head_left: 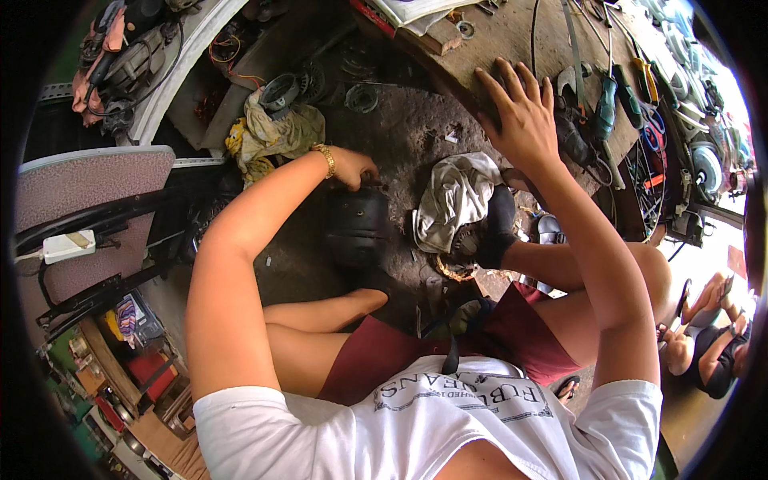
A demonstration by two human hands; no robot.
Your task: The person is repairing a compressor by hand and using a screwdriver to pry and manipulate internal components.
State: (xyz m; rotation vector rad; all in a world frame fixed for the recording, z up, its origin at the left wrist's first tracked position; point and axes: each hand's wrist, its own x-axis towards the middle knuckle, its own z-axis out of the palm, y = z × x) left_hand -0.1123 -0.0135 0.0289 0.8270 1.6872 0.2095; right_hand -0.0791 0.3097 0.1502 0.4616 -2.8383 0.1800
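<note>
My left hand [353, 167], with a gold-coloured watch or bracelet at the wrist, is curled at the far end of a black drum-shaped housing [358, 227]. The housing stands on the dark floor between my legs, its near end slightly blurred. The exact grip of the fingertips is partly hidden. My right hand [524, 112] lies with fingers spread on the edge of a worn wooden bench [480, 74], holding nothing. Below that hand, a crumpled grey-white cloth [454, 200] is on the floor by my foot.
Screwdrivers [606, 104], pliers [645, 80] and blue-handled scissors [654, 130] crowd the bench's right side. Past my left hand lie a stained rag [280, 132] and round metal parts [362, 98]. A chair [92, 192] stands left; another person [712, 352] sits far right.
</note>
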